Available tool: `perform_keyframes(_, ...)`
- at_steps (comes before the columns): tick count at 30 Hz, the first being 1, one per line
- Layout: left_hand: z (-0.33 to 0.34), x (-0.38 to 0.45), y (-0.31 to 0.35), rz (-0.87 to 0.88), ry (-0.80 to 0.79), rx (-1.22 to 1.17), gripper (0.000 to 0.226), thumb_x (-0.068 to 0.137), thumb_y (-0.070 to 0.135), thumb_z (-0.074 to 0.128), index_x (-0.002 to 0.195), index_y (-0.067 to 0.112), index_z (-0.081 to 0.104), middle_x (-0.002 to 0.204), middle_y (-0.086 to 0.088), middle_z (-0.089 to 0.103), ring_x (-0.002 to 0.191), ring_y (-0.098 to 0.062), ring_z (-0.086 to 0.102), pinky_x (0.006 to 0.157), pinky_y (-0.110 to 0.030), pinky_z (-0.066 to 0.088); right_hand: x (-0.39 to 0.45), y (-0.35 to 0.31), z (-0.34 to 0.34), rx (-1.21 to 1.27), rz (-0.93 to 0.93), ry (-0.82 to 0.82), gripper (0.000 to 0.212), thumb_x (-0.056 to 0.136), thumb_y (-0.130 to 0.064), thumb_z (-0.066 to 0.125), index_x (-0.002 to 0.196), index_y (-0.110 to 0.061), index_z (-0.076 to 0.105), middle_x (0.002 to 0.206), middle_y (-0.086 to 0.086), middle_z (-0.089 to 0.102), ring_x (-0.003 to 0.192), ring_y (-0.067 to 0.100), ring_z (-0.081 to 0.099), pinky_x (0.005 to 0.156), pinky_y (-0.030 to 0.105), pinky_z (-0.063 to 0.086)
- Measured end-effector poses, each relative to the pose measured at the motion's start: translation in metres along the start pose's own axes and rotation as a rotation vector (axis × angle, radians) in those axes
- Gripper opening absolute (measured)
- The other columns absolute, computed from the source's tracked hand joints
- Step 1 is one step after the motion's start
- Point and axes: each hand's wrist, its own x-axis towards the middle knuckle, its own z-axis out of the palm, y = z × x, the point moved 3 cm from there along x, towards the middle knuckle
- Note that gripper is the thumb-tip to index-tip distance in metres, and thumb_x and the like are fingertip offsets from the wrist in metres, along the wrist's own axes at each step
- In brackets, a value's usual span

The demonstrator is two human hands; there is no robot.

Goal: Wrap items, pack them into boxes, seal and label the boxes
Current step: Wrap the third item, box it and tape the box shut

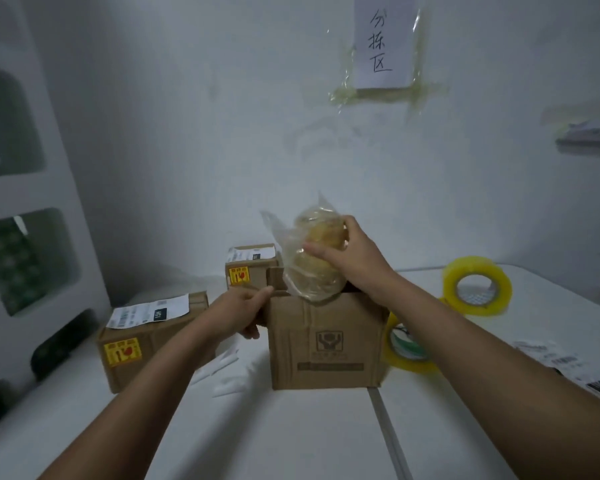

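Observation:
An open cardboard box (326, 344) stands on the white table (291, 434) in the middle. My right hand (354, 252) grips a yellowish round item wrapped in clear plastic (312, 268), held at the box's top opening with its lower part just inside. My left hand (246, 308) holds the box's left flap and upper left corner, thumb on top.
Two sealed, labelled cardboard boxes sit at the left: one near (146, 344), one farther back (252, 266). Two yellow tape rolls lie right of the open box, one beside it (407, 348), one behind (477, 287). Printed labels (568, 368) lie at the right edge. A paper sign (383, 41) is taped to the wall.

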Motion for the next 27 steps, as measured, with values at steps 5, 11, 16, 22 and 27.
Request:
perform_keyframes(5,-0.022,0.014,0.018,0.142,-0.129,0.358,0.047,0.094,0.041,0.061,0.140,0.036,0.051,0.153,0.010,0.034,0.140,-0.019,0.033,0.115,-0.039,0.031,0.003,0.015,-0.003,0.033,0.064,-0.020,0.072,0.071,-0.060,0.076,0.129,-0.028,0.048,0.119,-0.009,0.061,0.105,0.010,0.060,0.093,0.037,0.054)
perform_keyframes(11,-0.023,0.006,0.035,0.027,-0.517,0.252,0.091,0.084,0.046,0.070,0.154,0.043,0.013,0.164,0.010,0.004,0.151,-0.026,0.007,0.122,-0.047,0.010,0.015,0.019,-0.012,0.123,0.159,-0.032,0.071,0.068,-0.062,0.076,0.124,-0.026,0.052,0.117,-0.007,0.064,0.105,0.013,0.064,0.095,0.040,0.053)
perform_keyframes(16,-0.013,0.017,0.016,0.030,-0.492,0.648,0.138,0.045,0.101,0.046,0.155,0.038,-0.009,0.162,0.012,-0.021,0.150,-0.026,-0.016,0.120,-0.057,0.002,0.008,0.017,-0.010,-0.353,0.020,-0.211,0.079,0.073,-0.050,0.079,0.139,-0.025,0.042,0.127,-0.002,0.054,0.113,0.018,0.053,0.093,0.032,0.046)
perform_keyframes(22,0.000,0.018,0.002,0.029,-0.474,0.794,0.136,0.053,0.102,0.036,0.155,0.027,-0.015,0.162,0.003,-0.023,0.149,-0.033,-0.017,0.119,-0.062,0.003,-0.006,0.026,0.016,-0.874,-0.013,-0.612,0.081,0.072,-0.040,0.080,0.142,-0.032,0.041,0.128,-0.003,0.052,0.118,0.021,0.050,0.099,0.040,0.043)
perform_keyframes(27,0.002,0.021,-0.006,0.017,-0.499,0.797,0.157,0.027,0.109,0.029,0.153,0.029,-0.019,0.161,0.003,-0.026,0.148,-0.034,-0.019,0.119,-0.062,0.003,-0.016,0.032,0.030,-0.810,0.151,-0.783,0.071,0.086,-0.028,0.070,0.148,-0.033,0.035,0.140,-0.001,0.050,0.125,0.023,0.047,0.105,0.042,0.040)
